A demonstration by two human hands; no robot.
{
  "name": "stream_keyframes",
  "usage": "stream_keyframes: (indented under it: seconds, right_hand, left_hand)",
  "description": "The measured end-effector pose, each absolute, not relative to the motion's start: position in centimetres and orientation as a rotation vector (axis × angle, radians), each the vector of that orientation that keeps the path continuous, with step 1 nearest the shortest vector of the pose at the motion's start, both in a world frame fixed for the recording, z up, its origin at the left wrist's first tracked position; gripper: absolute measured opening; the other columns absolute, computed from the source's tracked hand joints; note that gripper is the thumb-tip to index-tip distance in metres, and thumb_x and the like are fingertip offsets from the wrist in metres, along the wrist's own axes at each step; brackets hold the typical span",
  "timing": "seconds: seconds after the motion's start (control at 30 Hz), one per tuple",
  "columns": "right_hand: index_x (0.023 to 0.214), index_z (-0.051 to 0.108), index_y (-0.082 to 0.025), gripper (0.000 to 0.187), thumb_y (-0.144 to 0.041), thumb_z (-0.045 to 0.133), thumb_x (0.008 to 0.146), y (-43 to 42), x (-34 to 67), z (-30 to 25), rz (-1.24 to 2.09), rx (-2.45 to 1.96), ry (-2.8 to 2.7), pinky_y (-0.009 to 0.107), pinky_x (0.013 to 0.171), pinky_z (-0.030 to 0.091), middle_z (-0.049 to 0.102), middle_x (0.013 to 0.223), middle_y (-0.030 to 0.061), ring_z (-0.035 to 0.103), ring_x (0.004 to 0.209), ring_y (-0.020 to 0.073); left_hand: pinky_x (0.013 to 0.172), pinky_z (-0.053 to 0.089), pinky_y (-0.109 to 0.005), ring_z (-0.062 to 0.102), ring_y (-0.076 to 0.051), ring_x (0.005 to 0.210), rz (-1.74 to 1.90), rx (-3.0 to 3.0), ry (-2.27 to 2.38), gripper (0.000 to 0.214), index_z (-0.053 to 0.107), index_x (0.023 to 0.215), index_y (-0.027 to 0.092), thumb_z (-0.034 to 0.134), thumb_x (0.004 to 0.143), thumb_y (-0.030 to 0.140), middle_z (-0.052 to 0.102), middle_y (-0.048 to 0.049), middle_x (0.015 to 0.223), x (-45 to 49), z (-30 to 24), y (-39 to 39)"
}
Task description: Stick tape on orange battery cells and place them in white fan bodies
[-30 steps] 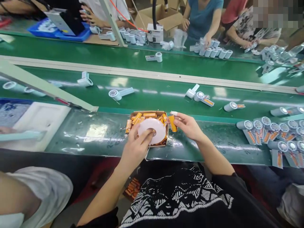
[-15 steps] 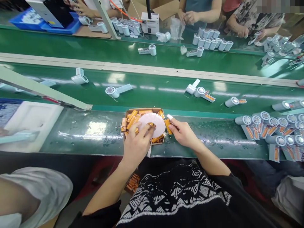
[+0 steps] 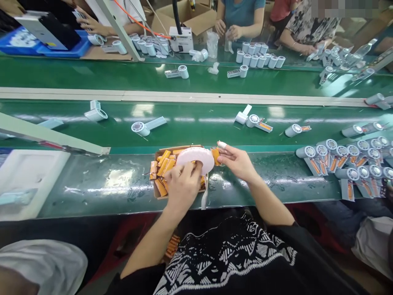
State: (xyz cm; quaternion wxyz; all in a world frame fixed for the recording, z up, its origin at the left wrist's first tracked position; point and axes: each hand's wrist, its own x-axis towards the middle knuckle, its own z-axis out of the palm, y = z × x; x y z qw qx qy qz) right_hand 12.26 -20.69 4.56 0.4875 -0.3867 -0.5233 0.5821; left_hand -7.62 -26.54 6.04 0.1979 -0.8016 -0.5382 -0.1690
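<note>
A small cardboard box [image 3: 157, 192] full of several orange batteries [image 3: 163, 166] sits on the green shelf in front of me. A white roll of tape [image 3: 196, 157] lies over the box. My left hand [image 3: 183, 187] rests on the roll, fingers curled into its middle. My right hand [image 3: 237, 161], with a taped fingertip, pinches one orange battery [image 3: 215, 155] against the roll's right edge.
Several white cylindrical parts with orange batteries [image 3: 346, 162] lie in rows at my right. More white parts [image 3: 143, 128] ride the green conveyor belts [image 3: 190, 119]. A white foam tray [image 3: 27, 180] is at left. Other people work across the far belt [image 3: 242, 16].
My right hand has brought the battery closer to the tape roll until they touch. My left hand slid down over the roll. The view shifted slightly.
</note>
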Motion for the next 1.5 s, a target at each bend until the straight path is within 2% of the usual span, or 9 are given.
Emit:
stream_keyframes:
  seconds: [0.23,0.37,0.5,0.7,0.97,1.13,1.27,1.4,1.5]
  right_hand:
    - [0.07,0.052,-0.021,0.029,-0.026,0.064,0.096,-18.6,16.2,7.6,1.097,-1.136,-1.983,0.027,0.064,0.036,0.054,0.062,-0.0057,0.043,0.062,0.0108]
    - [0.081,0.068,-0.02,0.022,-0.04,0.073,0.089,-17.7,14.7,5.6,1.33,-1.071,-1.608,0.03,0.073,0.05,0.07,0.076,0.0004,0.063,0.074,0.0169]
    - [0.108,0.072,-0.02,0.049,-0.058,0.084,0.08,-18.9,11.0,3.0,1.325,-0.963,-0.711,0.039,0.084,0.064,0.08,0.104,0.0082,0.076,0.09,0.0241]
    - [0.126,0.066,-0.023,0.063,-0.04,0.094,0.073,-22.1,6.6,0.9,1.211,-0.885,-0.373,0.043,0.11,0.06,0.074,0.136,0.0113,0.071,0.128,0.0256]
    - [0.12,0.069,-0.026,0.038,-0.029,0.083,0.084,-12.8,19.5,3.3,0.735,-0.811,-0.586,0.036,0.108,0.061,0.07,0.132,0.0056,0.068,0.13,0.0205]
    - [0.142,0.06,-0.037,0.081,-0.032,0.097,0.071,-15.0,27.6,1.4,0.775,-0.91,-0.647,0.035,0.096,0.065,0.07,0.133,0.0035,0.072,0.124,0.0218]
    - [0.129,0.065,-0.031,0.079,-0.038,0.103,0.06,-21.2,28.0,-3.7,0.892,-1.103,-0.427,0.034,0.085,0.066,0.076,0.119,0.0066,0.078,0.105,0.0229]
    - [0.124,0.064,-0.029,0.075,-0.042,0.103,0.061,-22.7,27.8,-5.8,0.921,-1.152,-0.261,0.04,0.09,0.067,0.078,0.118,0.0086,0.08,0.104,0.0254]
    - [0.126,0.063,-0.028,0.076,-0.042,0.102,0.063,-22.0,27.9,-5.1,0.912,-1.137,-0.228,0.043,0.095,0.067,0.078,0.12,0.0096,0.079,0.108,0.0271]
  left_hand:
    - [0.079,0.03,-0.043,0.052,-0.024,0.087,-0.326,-2.319,-1.236,0.025,0.073,0.097,0.019,0.053,0.103,0.005,0.069,-0.0046,0.089,-7.5,8.7,-25.1]
    - [0.079,0.03,-0.043,0.052,-0.024,0.083,-0.329,-2.27,-1.241,0.02,0.074,0.1,0.017,0.057,0.102,0.008,0.068,-0.0053,0.087,-5.9,8.5,-24.7]
    - [0.082,0.03,-0.046,0.054,-0.028,0.086,-0.448,-2.199,-1.479,0.027,0.075,0.097,0.016,0.067,0.102,0.042,0.069,-0.0089,0.085,-4.8,7.3,-24.8]
    - [0.085,0.032,-0.048,0.058,-0.031,0.093,-0.486,-2.246,-1.73,0.038,0.077,0.09,0.018,0.072,0.097,0.055,0.071,-0.0116,0.088,-3.3,5.2,-24.6]
    - [0.087,0.041,-0.047,0.061,-0.031,0.101,-0.256,-2.579,-1.685,0.035,0.079,0.105,0.017,0.076,0.095,0.051,0.074,-0.0128,0.106,-4.4,4.3,-26.3]
    - [0.09,0.049,-0.048,0.062,-0.037,0.111,-0.003,-2.472,-1.84,0.04,0.079,0.11,0.021,0.087,0.085,0.051,0.075,-0.0141,0.117,-12.0,6.5,-25.3]
    - [0.093,0.053,-0.043,0.067,-0.029,0.103,-0.143,-2.74,-1.601,0.033,0.08,0.099,0.023,0.067,0.1,0.053,0.075,-0.0116,0.103,-12.1,8.4,-20.3]
    - [0.092,0.054,-0.036,0.071,-0.026,0.106,0.072,-3.06,-1.566,0.044,0.076,0.127,0.026,0.047,0.109,0.054,0.077,-0.0078,0.11,-3.1,7.8,-8.7]
    - [0.112,0.048,-0.042,0.062,-0.033,0.136,0.243,-3.079,-1.769,0.062,0.056,0.155,0.021,0.048,0.107,0.059,0.068,-0.0156,0.146,6.7,5.3,0.5]
